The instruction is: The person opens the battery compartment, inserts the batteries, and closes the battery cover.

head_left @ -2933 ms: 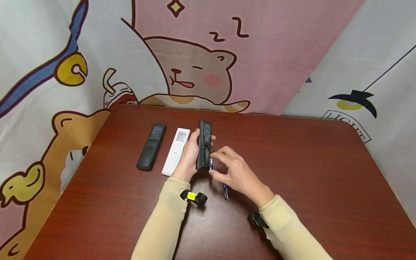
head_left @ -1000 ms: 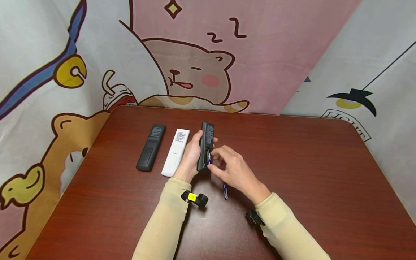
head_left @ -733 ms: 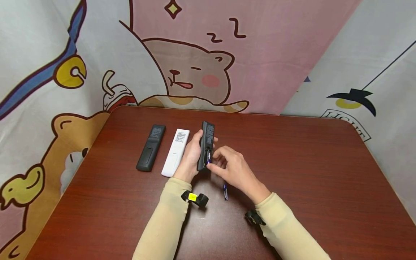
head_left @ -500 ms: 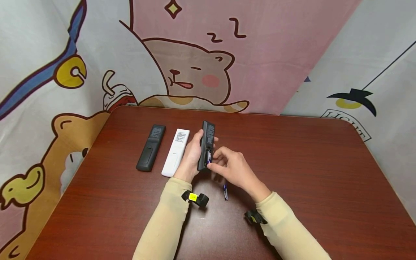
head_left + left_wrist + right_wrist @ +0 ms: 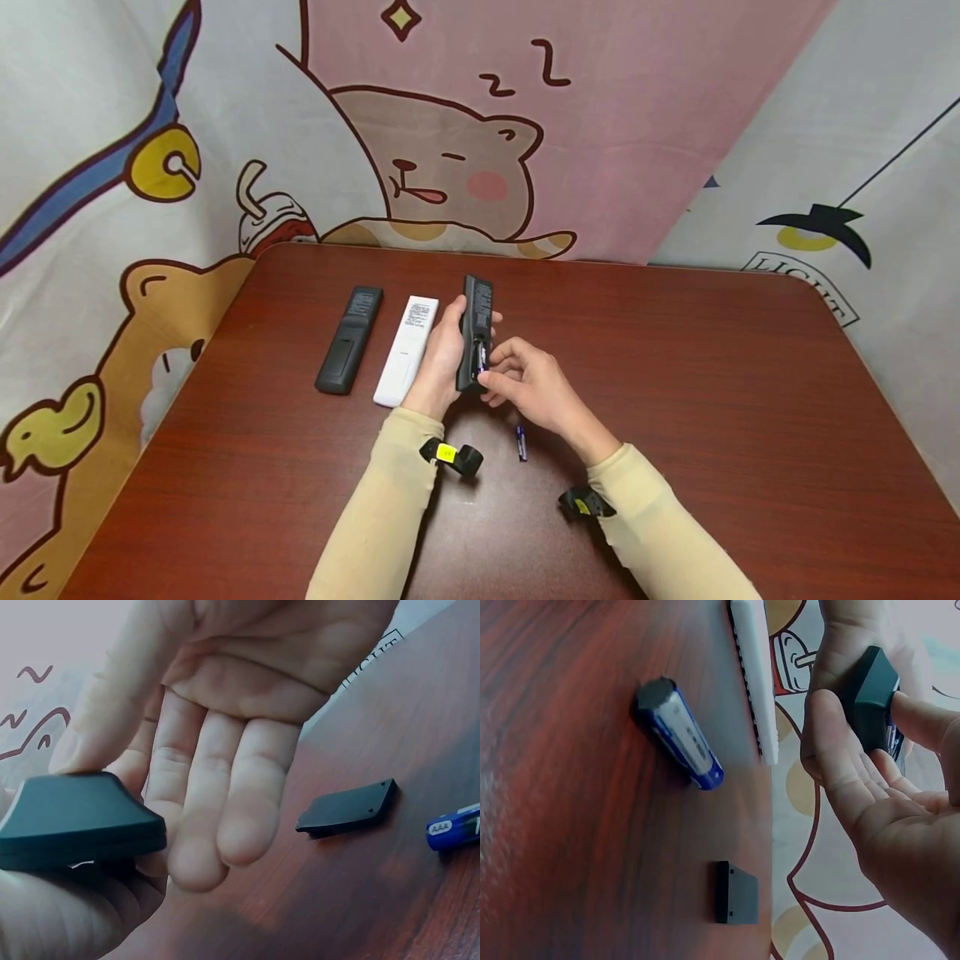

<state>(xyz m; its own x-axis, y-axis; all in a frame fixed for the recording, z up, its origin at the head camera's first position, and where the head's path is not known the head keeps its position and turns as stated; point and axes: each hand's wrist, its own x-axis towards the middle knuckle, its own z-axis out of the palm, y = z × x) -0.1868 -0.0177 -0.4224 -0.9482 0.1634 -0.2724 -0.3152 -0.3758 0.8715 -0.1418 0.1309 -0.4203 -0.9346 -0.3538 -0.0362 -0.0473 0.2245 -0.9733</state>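
Note:
My left hand (image 5: 437, 360) grips a black remote control (image 5: 477, 302), back side up, with its battery compartment uncovered. An AAA battery (image 5: 482, 354) lies in that compartment. At the remote's lower right edge is my right hand (image 5: 534, 385); its thumb presses near the battery's lower end. In the left wrist view, the other right fingers (image 5: 251, 802) hang fairly straight beside the remote. A second blue AAA battery (image 5: 521, 443) lies on the table below the right hand. A small black battery cover (image 5: 349, 810) rests on the table, hidden in the head view.
Left of the held remote, a white remote (image 5: 405, 354) and another black remote (image 5: 348, 342) lie back side up on the brown table (image 5: 712, 400). A cartoon-printed cloth (image 5: 600, 125) hangs behind the table's far edge.
The battery that my right fingers held beside the remote now lies in the compartment. My right thumb has stayed at its lower end, and the fingers have come off it.

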